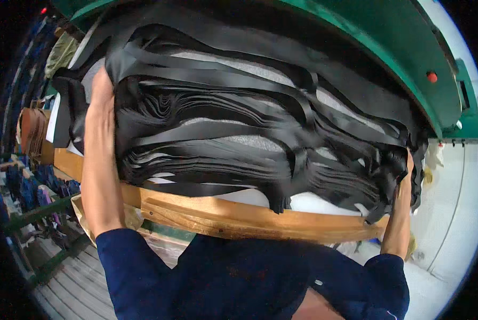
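Observation:
A thick bundle of black leather-like sheets (207, 136) with long cut-out openings stretches across the work surface in front of me. Its many thin layers sag in folds, and grey-white surface shows through the gaps. My left hand (101, 85) grips the bundle's left end, its fingertips hidden in the material. At the right end my right hand (407, 165) is closed round the bunched strips, which cover most of its fingers. Both forearms reach forward, spread wide apart.
A wooden rail (239, 217) runs along the near edge. Above the far side is a green machine beam (377, 32) with a red button (432, 77). Brown stacked pieces (33, 130) and a green metal frame (41, 216) stand at left. A white wall is at right.

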Demonstrator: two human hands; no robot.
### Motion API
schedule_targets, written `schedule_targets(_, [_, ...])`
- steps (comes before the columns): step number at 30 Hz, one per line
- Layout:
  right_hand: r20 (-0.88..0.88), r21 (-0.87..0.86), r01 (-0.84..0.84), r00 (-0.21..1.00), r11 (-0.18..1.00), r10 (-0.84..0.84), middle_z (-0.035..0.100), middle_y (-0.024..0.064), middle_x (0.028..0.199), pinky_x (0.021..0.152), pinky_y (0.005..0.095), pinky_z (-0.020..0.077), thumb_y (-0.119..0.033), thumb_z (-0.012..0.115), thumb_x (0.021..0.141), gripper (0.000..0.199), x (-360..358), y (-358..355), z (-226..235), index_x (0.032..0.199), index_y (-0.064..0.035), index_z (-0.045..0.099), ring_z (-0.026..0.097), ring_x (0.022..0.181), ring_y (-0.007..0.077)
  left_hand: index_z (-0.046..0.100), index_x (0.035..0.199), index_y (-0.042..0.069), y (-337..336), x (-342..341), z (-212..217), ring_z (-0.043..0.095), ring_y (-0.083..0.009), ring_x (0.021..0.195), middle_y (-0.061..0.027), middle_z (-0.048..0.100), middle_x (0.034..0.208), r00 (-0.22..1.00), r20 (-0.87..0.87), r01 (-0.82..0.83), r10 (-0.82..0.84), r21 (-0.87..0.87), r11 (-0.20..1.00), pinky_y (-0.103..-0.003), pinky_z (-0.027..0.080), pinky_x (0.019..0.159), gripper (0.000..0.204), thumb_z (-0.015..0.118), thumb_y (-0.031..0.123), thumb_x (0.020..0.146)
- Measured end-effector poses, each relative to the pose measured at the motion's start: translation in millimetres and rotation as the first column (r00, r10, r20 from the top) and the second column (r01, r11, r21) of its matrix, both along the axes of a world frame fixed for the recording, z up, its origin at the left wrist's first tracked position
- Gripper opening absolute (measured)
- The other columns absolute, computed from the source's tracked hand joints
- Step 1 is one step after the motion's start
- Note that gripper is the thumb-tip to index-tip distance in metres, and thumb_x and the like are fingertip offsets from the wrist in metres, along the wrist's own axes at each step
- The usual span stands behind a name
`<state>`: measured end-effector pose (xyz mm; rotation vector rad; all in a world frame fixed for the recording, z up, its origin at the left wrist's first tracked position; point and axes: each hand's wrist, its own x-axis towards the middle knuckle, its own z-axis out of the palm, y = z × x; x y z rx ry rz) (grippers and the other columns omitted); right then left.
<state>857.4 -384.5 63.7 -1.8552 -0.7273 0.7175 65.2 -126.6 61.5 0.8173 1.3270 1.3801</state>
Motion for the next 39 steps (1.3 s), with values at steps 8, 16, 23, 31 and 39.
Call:
schedule_targets(8, [-0.035, -0.056, 0.134, 0.99, 0.989, -0.136, 0.069, 0.0129, 0.106, 0.081, 0.0358, 0.0546, -0.032, 0.05, 0.097, 0.043, -3, -50, -3, 0.116, 0.0035, 0.064, 0.068, 0.089, 0.026, 0.066, 0.114, -0.001, -52, -25, 6, 0.066, -0.0192, 0.085, -0.0094, 0.068, 0.101, 0.997, 0.031, 0.079, -0.076, -0.114, 0.99, -0.033, 0.054, 0.073, 0.037, 0.063, 0.029, 0.092])
schedule_targets(16, [-0.129, -0.049, 0.168, 0.976, 0.985, -0.173, 0.069, 0.014, 0.105, 0.08, 0.0366, 0.0552, -0.032, 0.05, 0.096, 0.043, 0, -50, -19, 0.115, 0.0036, 0.064, 0.068, 0.088, 0.027, 0.065, 0.114, 0.0, -46, -20, 15, 0.066, -0.0195, 0.085, -0.0092, 0.068, 0.102, 0.998, 0.003, 0.061, -0.062, -0.161, 0.985, -0.034, 0.054, 0.073, 0.037, 0.063, 0.028, 0.092])
schedule_targets(23, [-0.249, -0.009, 0.127, 0.96, 0.992, -0.125, 0.069, 0.0151, 0.105, 0.078, 0.0374, 0.0557, -0.032, 0.05, 0.095, 0.044, 2, -42, -22, 0.115, 0.0038, 0.065, 0.069, 0.087, 0.0279, 0.066, 0.108, 0.006, -38, -27, 23, 0.067, -0.0172, 0.081, -0.0053, 0.069, 0.096, 0.992, -0.054, 0.094, -0.11, -0.251, 0.963, -0.031, 0.055, 0.065, 0.027, 0.063, 0.027, 0.092])
schedule_targets(31, [-0.277, -0.026, 0.173, 0.945, 0.985, -0.173, 0.069, 0.0172, 0.103, 0.076, 0.0392, 0.057, -0.029, 0.049, 0.091, 0.043, -18, -39, -16, 0.113, 0.004, 0.065, 0.069, 0.085, 0.0296, 0.063, 0.12, 0.002, -36, -9, 13, 0.065, -0.0207, 0.095, -0.0076, 0.068, 0.109, 0.917, 0.295, 0.233, -0.268, 0.148, 0.961, -0.034, 0.055, 0.082, 0.031, 0.055, 0.024, 0.1])
schedule_targets(39, [-0.157, 0.186, 0.033, 0.988, 0.982, -0.004, 0.069, 0.0066, 0.098, 0.073, 0.0336, 0.0503, -0.031, 0.052, 0.098, 0.034, -31, -44, -26, 0.105, -0.0029, 0.069, 0.065, 0.084, 0.0184, 0.057, 0.132, 0.005, -56, -3, 4, 0.062, -0.0167, 0.105, -0.0063, 0.065, 0.12, 0.974, 0.211, 0.04, -0.087, 0.216, 0.976, -0.031, 0.049, 0.092, 0.037, 0.05, 0.028, 0.104])
